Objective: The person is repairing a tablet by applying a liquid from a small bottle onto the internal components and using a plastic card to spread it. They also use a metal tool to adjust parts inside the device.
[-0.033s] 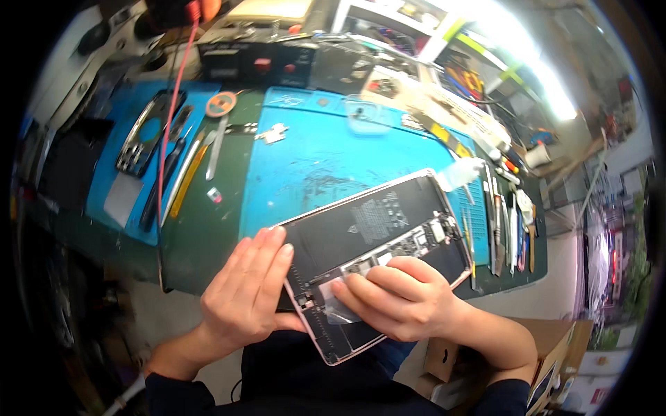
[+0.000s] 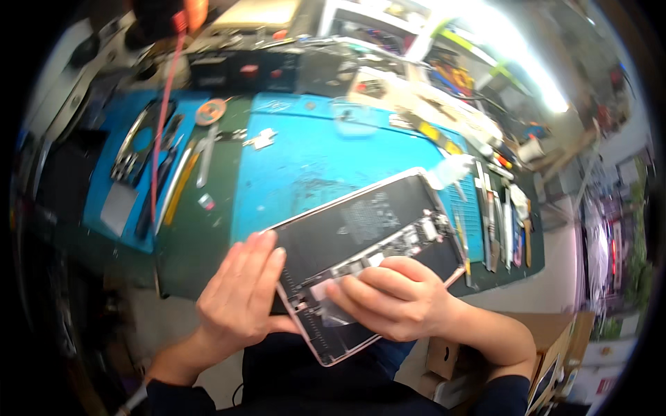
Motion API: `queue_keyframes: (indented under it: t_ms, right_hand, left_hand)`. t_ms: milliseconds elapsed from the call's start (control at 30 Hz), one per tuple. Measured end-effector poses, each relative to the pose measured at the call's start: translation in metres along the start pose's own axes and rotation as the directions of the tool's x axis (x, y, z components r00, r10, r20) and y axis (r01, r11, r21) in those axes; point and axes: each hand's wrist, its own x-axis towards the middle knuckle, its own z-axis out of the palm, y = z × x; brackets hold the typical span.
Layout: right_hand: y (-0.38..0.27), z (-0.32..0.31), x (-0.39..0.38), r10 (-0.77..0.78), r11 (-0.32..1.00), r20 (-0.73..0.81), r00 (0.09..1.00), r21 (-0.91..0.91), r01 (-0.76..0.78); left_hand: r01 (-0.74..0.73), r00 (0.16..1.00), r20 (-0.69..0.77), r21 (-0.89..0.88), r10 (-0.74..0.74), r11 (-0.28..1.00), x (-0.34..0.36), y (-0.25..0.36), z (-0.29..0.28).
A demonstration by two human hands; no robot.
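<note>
Evidently, the right grip (image 2: 399, 298) is curled over a clear plastic film (image 2: 333, 316); whether it is pinched cannot be told. Beneath lies an opened, black-filled tablet (image 2: 312, 246) with a pink rim, clasped by the left grip (image 2: 239, 291). The narrow, exposed circuit board (image 2: 409, 239) just beyond could be scraped by a slip; farther out, a translucent white bottle (image 2: 449, 171) might be knocked by twisting.

- Orange spool (image 2: 210, 111), upper left.
- Red cable (image 2: 164, 104), crossing before the smaller blue mat (image 2: 93, 213).
- Clear plastic box (image 2: 355, 120) (larger blue mat (image 2: 298, 163), far edge).
- Slim tools (image 2: 507, 218), right.
</note>
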Motion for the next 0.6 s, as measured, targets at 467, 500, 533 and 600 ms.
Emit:
queue_keyframes:
  t_ms: [467,500,533,600]
  right_hand:
    - [0.045,-0.075,-0.17,0.714,0.477,-0.344,0.611,-0.401,-0.782]
    - [0.047,-0.074,-0.177,0.742,0.479,-0.308,0.595,-0.378,-0.792]
    - [0.048,-0.074,-0.181,0.748,0.506,-0.328,0.578,-0.283,-0.815]
    - [0.047,-0.086,-0.182,0.79,0.429,-0.375,0.485,-0.228,-0.874]
  left_hand:
    - [-0.562,0.799,-0.241,0.027,0.551,0.827,-0.043,0.021,0.02]
    - [-0.564,0.8,-0.226,0.03,0.556,0.825,-0.04,0.019,0.017]
    - [-0.566,0.801,-0.211,0.034,0.56,0.824,-0.038,0.017,0.014]
    - [-0.455,0.864,-0.229,0.025,0.448,0.89,-0.043,0.014,0.009]
